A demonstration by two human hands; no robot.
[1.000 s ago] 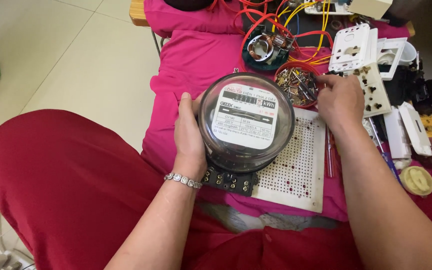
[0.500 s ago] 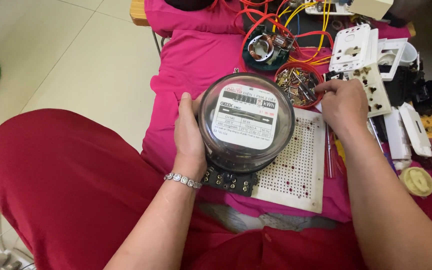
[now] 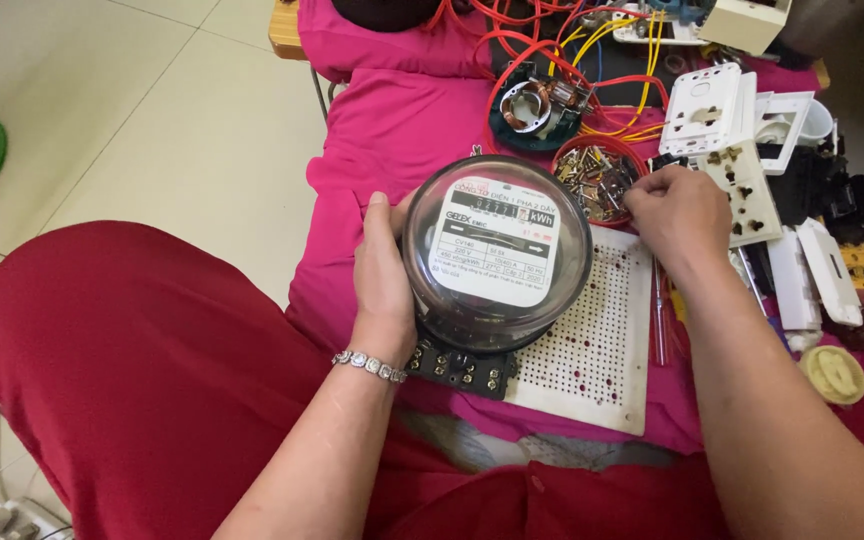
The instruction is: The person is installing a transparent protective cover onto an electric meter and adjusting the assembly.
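Observation:
A round electricity meter (image 3: pixel 497 250) with a clear dome and a black terminal block (image 3: pixel 457 367) lies on a white perforated board (image 3: pixel 592 360) in the head view. My left hand (image 3: pixel 384 280) grips the meter's left side; a silver bracelet is on that wrist. My right hand (image 3: pixel 680 212) hovers at the right rim of a small red bowl (image 3: pixel 597 180) full of metal screws and small parts, fingers bent toward the bowl. Whether the fingers pinch a screw is hidden.
A pink cloth (image 3: pixel 402 130) covers the low table. Red and yellow wires (image 3: pixel 552 50) and a coil part (image 3: pixel 537 105) lie behind. White socket plates (image 3: pixel 742 170), switch parts (image 3: pixel 822 270) and a screwdriver (image 3: pixel 660 320) lie right. My red-clothed leg (image 3: pixel 152 380) is at left.
My right hand has slid slightly right and back from over the screw bowl to its right rim. The left hand and meter have stayed put.

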